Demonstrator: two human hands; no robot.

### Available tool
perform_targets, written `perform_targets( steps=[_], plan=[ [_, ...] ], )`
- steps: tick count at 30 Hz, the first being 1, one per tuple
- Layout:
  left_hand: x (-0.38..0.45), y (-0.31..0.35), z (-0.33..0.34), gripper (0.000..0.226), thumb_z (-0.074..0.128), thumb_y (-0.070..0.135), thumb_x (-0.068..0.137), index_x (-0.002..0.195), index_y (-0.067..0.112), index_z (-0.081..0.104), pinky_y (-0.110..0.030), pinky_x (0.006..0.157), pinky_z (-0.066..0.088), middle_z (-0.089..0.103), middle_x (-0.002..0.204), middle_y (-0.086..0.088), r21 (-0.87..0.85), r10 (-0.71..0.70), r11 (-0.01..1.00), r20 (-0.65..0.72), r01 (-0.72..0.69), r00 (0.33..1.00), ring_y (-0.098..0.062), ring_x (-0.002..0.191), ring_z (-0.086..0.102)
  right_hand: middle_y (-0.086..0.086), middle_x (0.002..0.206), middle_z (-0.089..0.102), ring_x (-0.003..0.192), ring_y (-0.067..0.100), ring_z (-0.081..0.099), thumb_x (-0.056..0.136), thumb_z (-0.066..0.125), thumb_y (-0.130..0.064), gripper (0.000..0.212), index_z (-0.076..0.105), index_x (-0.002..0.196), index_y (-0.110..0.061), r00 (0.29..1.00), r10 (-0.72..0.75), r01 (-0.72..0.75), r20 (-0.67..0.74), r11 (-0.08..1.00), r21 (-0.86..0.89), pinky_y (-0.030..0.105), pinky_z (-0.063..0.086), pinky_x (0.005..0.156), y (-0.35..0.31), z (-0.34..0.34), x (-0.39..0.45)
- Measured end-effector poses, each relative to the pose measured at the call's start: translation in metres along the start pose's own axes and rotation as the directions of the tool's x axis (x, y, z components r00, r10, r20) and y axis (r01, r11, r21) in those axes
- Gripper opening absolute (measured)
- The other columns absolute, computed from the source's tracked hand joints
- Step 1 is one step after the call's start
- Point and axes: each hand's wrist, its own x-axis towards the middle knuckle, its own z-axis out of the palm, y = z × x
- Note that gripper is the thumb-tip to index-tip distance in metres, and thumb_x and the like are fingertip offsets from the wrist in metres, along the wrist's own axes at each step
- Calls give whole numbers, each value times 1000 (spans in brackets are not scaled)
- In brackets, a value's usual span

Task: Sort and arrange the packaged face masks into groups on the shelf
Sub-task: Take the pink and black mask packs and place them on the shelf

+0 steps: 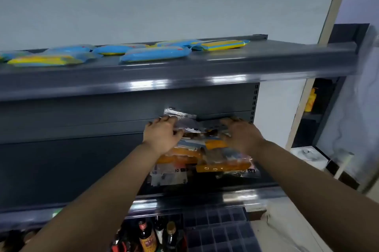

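Head camera looks at a dark metal shelf (205,194) where my pile of orange mask packs (205,159) sits, on the middle level. My left hand (162,134) lies on the left side of the pile with fingers curled over a clear pack (180,116) at the back. My right hand (242,134) rests on the right side, but it is blurry, so I cannot tell how its fingers sit. More mask packs, the blue and yellow packs (155,53), lie on the top shelf (266,61). I think these packs are light, soft and slippery, so they slide easily. Holding them by the flat sides, not the thin edges, should work best.
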Motion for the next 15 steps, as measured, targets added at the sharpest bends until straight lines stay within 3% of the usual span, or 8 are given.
perform_targets(
  steps=[6, 10, 15],
  plan=[
    [24, -6, 13, 50, 42, 52, 93, 135, 25, 44, -38, 101, 37, 48, 140, -2, -94, -81, 992, 28, 83, 996, -26, 129, 43, 3, 139, 48, 125, 27, 48, 93, 48, -43, 44, 47, 133, -24, 996, 92, -91, 2, 991, 94, 39, 39, 103, 26, 4, 24],
    [40, -9, 14, 60, 41, 62, 89, 138, 26, 42, -37, 100, 42, 49, 140, -3, -108, -141, 983, 81, 149, 987, -26, 127, 46, -1, 142, 45, 128, 24, 44, 97, 43, -38, 39, 52, 132, -23, 998, 57, -60, 38, 994, 90, 35, 39, 101, 41, 5, 39],
    [53, -7, 18, 65, 44, 66, 86, 138, 27, 41, -37, 95, 46, 51, 138, -6, -77, -224, 967, 184, 241, 957, -28, 124, 50, 1, 153, 30, 140, 23, 29, 101, 32, -39, 43, 41, 141, -25, 981, 85, -100, 174, 992, 79, 37, 32, 111, 61, 12, 62]
  ],
)
